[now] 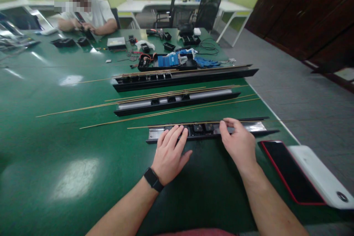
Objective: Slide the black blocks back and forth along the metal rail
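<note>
Nearest me lies a black channel-shaped rail [256,127] with a shiny inner face and several black blocks [198,128] set inside it. My left hand [170,151], wearing a black watch [153,179], rests with fingers extended over the rail's left part, hiding some of the inside. A thin brass-coloured rod [141,127] runs along the rail and sticks out past its left end. My right hand [240,142] pinches at the rod, thumb and forefinger together, near the rail's right part; the exact contact is partly hidden by the fingers.
Beyond lie a second rail [177,102] and a longer one [188,78], with thin rods [105,122] across the green table [74,173]. A red-edged phone [293,173] and a white device [320,177] lie at right. A person [88,18] sits opposite, near tools and parts.
</note>
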{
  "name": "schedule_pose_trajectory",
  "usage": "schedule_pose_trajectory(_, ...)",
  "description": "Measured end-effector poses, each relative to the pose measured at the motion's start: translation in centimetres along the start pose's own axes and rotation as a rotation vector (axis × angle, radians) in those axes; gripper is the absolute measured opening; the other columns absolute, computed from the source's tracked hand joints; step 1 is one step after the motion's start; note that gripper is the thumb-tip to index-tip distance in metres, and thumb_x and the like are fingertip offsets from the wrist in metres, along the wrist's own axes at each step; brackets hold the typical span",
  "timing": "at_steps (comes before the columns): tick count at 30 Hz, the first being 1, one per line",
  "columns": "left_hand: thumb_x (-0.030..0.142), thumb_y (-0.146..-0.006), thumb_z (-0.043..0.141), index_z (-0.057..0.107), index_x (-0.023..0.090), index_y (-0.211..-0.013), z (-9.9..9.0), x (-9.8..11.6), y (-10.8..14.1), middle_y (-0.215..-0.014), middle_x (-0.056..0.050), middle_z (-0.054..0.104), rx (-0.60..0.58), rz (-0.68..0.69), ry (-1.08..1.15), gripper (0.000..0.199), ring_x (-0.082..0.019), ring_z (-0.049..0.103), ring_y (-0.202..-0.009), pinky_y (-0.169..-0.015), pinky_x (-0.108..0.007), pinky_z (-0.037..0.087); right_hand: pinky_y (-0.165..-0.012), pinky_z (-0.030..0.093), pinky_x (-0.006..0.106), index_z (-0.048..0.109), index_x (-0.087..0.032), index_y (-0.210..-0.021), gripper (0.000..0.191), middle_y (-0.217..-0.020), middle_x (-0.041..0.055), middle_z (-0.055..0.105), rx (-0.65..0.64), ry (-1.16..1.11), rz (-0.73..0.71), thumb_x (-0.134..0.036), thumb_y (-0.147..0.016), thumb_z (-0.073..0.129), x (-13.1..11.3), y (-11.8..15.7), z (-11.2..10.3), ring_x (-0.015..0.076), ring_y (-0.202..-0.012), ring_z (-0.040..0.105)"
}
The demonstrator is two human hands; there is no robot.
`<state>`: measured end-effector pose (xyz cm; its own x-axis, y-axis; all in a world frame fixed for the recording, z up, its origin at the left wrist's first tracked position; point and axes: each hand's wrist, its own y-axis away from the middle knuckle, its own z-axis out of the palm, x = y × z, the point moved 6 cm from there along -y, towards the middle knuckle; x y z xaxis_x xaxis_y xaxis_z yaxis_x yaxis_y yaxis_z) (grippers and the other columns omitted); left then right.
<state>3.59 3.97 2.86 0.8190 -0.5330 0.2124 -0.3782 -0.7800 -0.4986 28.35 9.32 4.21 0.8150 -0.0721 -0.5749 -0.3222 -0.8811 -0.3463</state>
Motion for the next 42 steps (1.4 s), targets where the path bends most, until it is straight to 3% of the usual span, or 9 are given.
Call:
schedule_pose_trajectory(20,0.041,-0.099,0.064,0.047,0.020,-0.157,0.15,-0.13,0.11,-0.159,-0.013,0.054,-0.016,-0.012,-0.005,0.063,-0.029,0.047,-0.149,-0.127,-0.048,0.027,-0.088,0.055,0.040,0.075,-0.021,-0.112,0.041,-0.097,0.0088,0.080,-0.023,-0.031,0.012,-0.054,-0.094,0.059,-0.35,0.00,-0.25,0.0284,-0.093,0.075)
schedule_pose_trajectory(28,0.040,-0.098,0.066,0.046,0.021,-0.158,0.14,-0.17,0.11,-0.158,-0.013,0.055,-0.019,-0.014,-0.004,0.065,-0.029,0.047,-0.149,-0.127,-0.048,0.028,-0.087,0.054,0.039,0.076,-0.020,-0.112,0.043,-0.097,0.0092,0.079,-0.003,-0.037,0.034,-0.056,-0.094,0.060,0.20,-0.05,-0.25,0.0252,-0.080,0.072)
schedule_pose_trajectory(42,0.040,-0.098,0.066,0.047,0.020,-0.157,0.03,-0.09,0.05,-0.159,-0.013,0.054,-0.030,-0.009,-0.016,0.064,-0.030,0.047,-0.149,-0.126,-0.048,0.029,-0.085,0.053,0.039,0.076,-0.020,-0.109,0.043,-0.097,0.0101,0.079,-0.001,-0.050,0.084,-0.056,-0.092,0.060,0.43,-0.23,-0.50,0.0247,-0.076,0.069)
